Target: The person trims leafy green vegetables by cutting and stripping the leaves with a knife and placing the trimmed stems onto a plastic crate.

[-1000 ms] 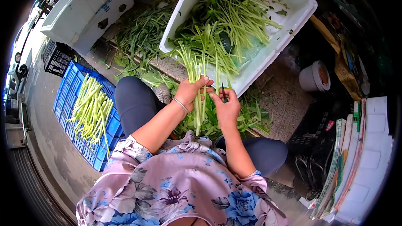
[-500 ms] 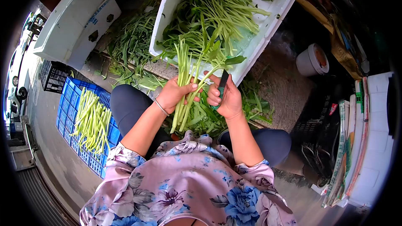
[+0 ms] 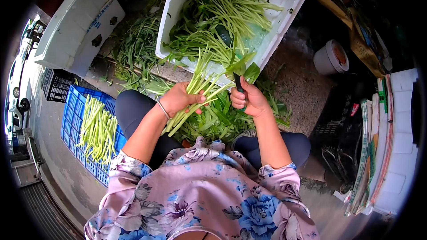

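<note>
My left hand (image 3: 181, 100) is closed round a bunch of pale green vegetable stems (image 3: 199, 80), which slant up to the right. In my right hand (image 3: 250, 98) is a knife (image 3: 238, 81) with a dark blade and a green handle, its blade pointing up beside the leafy end of a stem. Those leaves (image 3: 242, 66) are close to the blade; whether they touch it I cannot tell. Just beyond my hands stands a white foam box (image 3: 296, 6) holding long leafy greens (image 3: 213, 13). Below my hands, loose leaves (image 3: 218, 122) lie in a heap between my legs.
At left a blue plastic crate (image 3: 71, 115) carries trimmed stems (image 3: 98, 129). Behind it are a black crate (image 3: 58, 84) and another foam box (image 3: 73, 26). More leaves (image 3: 138, 44) lie on the ground. A white bucket (image 3: 328, 60) and stacked foam boards (image 3: 393, 142) stand at right.
The bunch in my left hand has tilted further to the right. My right hand with the knife has moved slightly right, and the leafy stem end has come down beside the blade.
</note>
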The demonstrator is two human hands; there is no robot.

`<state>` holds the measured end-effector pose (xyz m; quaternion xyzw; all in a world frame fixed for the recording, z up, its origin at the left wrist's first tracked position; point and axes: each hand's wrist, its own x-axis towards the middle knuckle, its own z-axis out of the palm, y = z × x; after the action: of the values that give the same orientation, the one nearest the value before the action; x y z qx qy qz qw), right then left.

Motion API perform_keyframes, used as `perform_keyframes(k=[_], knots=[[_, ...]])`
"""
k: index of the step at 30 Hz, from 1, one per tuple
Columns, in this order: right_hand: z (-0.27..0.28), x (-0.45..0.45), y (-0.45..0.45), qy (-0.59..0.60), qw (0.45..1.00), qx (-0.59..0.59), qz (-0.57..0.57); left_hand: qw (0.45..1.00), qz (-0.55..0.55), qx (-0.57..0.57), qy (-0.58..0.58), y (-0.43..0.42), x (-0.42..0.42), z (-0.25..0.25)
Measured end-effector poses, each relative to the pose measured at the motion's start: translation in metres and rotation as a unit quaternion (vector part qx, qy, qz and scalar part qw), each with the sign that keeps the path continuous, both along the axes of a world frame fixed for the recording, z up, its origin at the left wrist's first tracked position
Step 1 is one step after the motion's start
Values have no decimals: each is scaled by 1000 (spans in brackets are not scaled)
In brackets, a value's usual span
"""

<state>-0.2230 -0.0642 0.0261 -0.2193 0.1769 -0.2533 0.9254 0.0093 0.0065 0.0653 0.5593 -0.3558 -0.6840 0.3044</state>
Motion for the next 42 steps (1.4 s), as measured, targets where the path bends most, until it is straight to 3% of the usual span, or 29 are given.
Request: perform_keyframes(k=[5,7,8,11,12,15,17,18,19,22,24,28,30,37,39,42], knots=[[7,-4,5,100,994,-42,-21,999,-15,-16,-37,-6,2,4],[6,-6,8,278,942,-170,-77,998,-19,-23,-47,-9,0,2],[3,-2,11,278,942,-169,-78,998,-22,-31,-57,-10,0,2],[-25,2,16,355,840,-320,-256,998,-28,-21,-59,-15,-8,4],[-47,-8,12,408,772,-367,-321,997,-34,-16,-60,-17,-8,4],[-55,-39,19,478,748,-235,-395,997,-31,-17,-74,-18,-3,-1],[-41,-48,35,502,770,-120,-375,996,-29,-21,-77,-17,-2,-3],[-29,-49,42,416,845,46,-334,997,-30,-20,-74,-17,-4,-5],[-17,-48,49,312,884,209,-280,996,-28,-19,-83,-18,-6,-7],[7,-26,67,191,949,50,-247,996,-22,-43,-72,-16,-18,-22],[19,-11,64,199,949,-18,-242,996,-14,-73,-57,-14,-25,-24],[3,2,47,163,962,94,-198,992,-57,-75,-87,-7,-31,-20],[0,4,46,164,963,94,-190,990,-57,-80,-106,-4,-29,-25],[-16,-1,48,276,935,68,-211,993,-64,-67,-66,-4,-20,-45],[-22,-12,44,418,855,-1,-308,996,-44,-62,-55,-6,-19,-41],[-20,-28,40,377,821,151,-401,997,-49,-15,-66,-11,-7,-27]])
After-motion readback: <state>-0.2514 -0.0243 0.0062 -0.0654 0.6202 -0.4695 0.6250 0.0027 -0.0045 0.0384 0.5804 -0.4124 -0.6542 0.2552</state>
